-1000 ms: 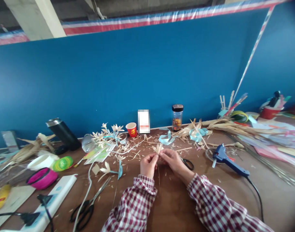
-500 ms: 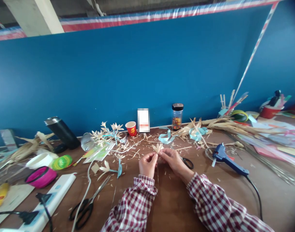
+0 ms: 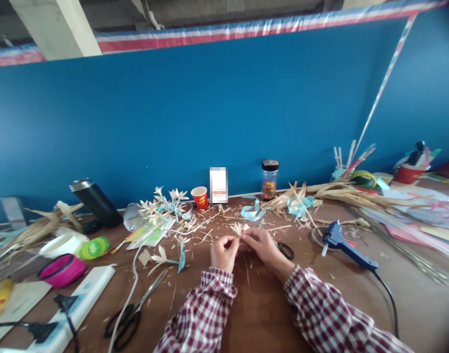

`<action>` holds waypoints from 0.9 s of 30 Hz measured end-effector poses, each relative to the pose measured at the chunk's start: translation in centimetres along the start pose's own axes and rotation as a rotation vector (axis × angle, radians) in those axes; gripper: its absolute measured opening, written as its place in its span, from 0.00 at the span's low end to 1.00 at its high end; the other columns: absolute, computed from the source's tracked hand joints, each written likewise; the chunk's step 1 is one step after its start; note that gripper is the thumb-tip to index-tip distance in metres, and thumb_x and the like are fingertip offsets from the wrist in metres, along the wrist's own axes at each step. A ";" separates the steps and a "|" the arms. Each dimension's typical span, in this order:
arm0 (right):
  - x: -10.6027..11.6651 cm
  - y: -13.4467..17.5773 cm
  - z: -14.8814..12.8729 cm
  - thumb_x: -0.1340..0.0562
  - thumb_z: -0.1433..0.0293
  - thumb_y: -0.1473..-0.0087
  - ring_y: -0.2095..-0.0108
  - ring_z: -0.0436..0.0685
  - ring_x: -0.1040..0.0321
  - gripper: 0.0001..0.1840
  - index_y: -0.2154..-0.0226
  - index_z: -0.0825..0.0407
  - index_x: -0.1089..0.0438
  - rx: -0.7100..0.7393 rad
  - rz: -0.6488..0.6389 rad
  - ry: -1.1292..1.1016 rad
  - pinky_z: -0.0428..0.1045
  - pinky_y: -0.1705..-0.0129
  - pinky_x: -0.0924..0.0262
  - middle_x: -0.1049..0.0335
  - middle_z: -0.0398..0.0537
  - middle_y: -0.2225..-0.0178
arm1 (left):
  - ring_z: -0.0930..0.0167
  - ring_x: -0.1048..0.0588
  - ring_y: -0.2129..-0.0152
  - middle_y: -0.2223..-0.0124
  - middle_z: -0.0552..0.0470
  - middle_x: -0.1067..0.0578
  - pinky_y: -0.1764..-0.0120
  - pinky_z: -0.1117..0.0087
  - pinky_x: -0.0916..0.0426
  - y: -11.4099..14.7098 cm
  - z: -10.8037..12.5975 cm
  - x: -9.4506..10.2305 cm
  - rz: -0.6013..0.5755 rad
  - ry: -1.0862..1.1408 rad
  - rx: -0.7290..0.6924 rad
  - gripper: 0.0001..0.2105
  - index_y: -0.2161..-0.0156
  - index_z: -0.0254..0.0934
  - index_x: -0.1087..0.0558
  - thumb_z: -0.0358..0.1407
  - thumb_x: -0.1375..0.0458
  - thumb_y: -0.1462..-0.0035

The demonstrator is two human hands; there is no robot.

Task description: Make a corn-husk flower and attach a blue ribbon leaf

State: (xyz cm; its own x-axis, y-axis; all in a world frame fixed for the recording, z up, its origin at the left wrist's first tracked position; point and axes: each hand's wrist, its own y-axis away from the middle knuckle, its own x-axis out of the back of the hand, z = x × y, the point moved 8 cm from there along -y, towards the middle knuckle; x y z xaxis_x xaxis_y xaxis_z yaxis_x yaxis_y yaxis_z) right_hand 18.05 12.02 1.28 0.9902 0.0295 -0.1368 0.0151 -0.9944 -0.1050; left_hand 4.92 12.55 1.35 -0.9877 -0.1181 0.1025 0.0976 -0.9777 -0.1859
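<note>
A small cream flower with pointed petals (image 3: 238, 228), apparently of dried husk, is pinched at its base between both hands. My left hand (image 3: 224, 252) is closed, thumb against forefinger, just under the petals. From the right, my right hand (image 3: 263, 247) grips the same base, its fingertips touching those of the left. A thin wire or thread hangs below the hands. The fingertips hide the join itself. Behind my right hand lie black-handled scissors (image 3: 285, 250), partly covered. Left of my hands rests a finished-looking flower with a blue-wrapped stem (image 3: 161, 257).
Large open scissors (image 3: 130, 314) and a power strip (image 3: 82, 304) lie at left. A blue glue gun (image 3: 347, 247) with its cord is at right. A red paper cup (image 3: 199, 198), a jar (image 3: 270, 179) and husk scraps line the back by the blue partition (image 3: 224, 108).
The flower has tilted slightly to the left in my fingers. The hanging wire has shifted a little to the right. Both hands keep their pinch.
</note>
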 end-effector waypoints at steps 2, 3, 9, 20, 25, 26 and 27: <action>-0.1 0.0 0.1 0.36 0.56 0.59 0.81 0.47 0.44 0.18 0.75 0.55 0.31 -0.005 -0.015 -0.014 0.43 0.79 0.50 0.37 0.40 0.82 | 0.74 0.33 0.88 0.82 0.53 0.29 0.85 0.75 0.36 0.0 -0.1 -0.1 0.001 0.030 0.001 0.09 0.77 0.34 0.25 0.40 0.40 0.58; -0.2 -0.1 0.2 0.36 0.56 0.59 0.81 0.47 0.44 0.18 0.75 0.55 0.31 -0.007 -0.020 -0.019 0.44 0.79 0.50 0.37 0.40 0.81 | 0.74 0.32 0.87 0.82 0.53 0.29 0.85 0.75 0.36 0.0 -0.2 -0.1 0.002 0.046 0.011 0.09 0.77 0.34 0.25 0.40 0.39 0.58; -0.2 -0.1 0.3 0.36 0.57 0.57 0.80 0.46 0.44 0.16 0.74 0.55 0.32 -0.002 -0.012 -0.024 0.43 0.78 0.50 0.38 0.40 0.81 | 0.71 0.28 0.83 0.79 0.51 0.26 0.82 0.73 0.32 0.0 -0.6 0.1 0.035 0.086 0.090 0.10 0.73 0.33 0.24 0.40 0.38 0.60; -0.1 -0.1 0.2 0.37 0.58 0.56 0.79 0.47 0.44 0.15 0.74 0.54 0.32 0.023 -0.029 0.021 0.44 0.77 0.48 0.38 0.40 0.80 | 0.66 0.25 0.79 0.76 0.46 0.24 0.78 0.68 0.29 0.4 0.8 0.0 -0.009 0.015 0.009 0.13 0.72 0.32 0.24 0.41 0.38 0.58; -0.5 0.0 0.4 0.37 0.58 0.55 0.79 0.47 0.44 0.15 0.75 0.54 0.33 -0.006 -0.042 -0.056 0.44 0.77 0.49 0.39 0.40 0.81 | 0.70 0.29 0.84 0.79 0.48 0.26 0.81 0.71 0.32 0.2 0.3 -0.3 -0.025 0.063 0.068 0.09 0.74 0.32 0.26 0.38 0.37 0.59; -0.5 0.0 0.4 0.37 0.58 0.55 0.80 0.47 0.45 0.15 0.75 0.54 0.34 -0.014 -0.040 -0.070 0.44 0.77 0.49 0.39 0.39 0.81 | 0.71 0.29 0.85 0.80 0.49 0.26 0.81 0.72 0.33 0.2 0.2 -0.4 -0.034 0.055 0.073 0.09 0.74 0.33 0.26 0.38 0.37 0.59; -0.6 0.0 0.4 0.37 0.58 0.55 0.80 0.47 0.45 0.15 0.75 0.54 0.34 -0.020 -0.040 -0.078 0.44 0.78 0.50 0.40 0.39 0.81 | 0.71 0.29 0.85 0.80 0.49 0.26 0.82 0.72 0.33 0.2 0.1 -0.4 -0.038 0.047 0.075 0.08 0.74 0.33 0.26 0.38 0.38 0.58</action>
State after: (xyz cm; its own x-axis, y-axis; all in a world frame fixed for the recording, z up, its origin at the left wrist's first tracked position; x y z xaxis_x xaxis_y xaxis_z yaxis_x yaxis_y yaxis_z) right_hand 17.44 12.01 0.95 0.9748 0.0762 -0.2095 0.0578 -0.9940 -0.0926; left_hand 5.32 12.38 1.35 -0.9953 -0.0742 0.0618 0.0672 -0.9918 -0.1088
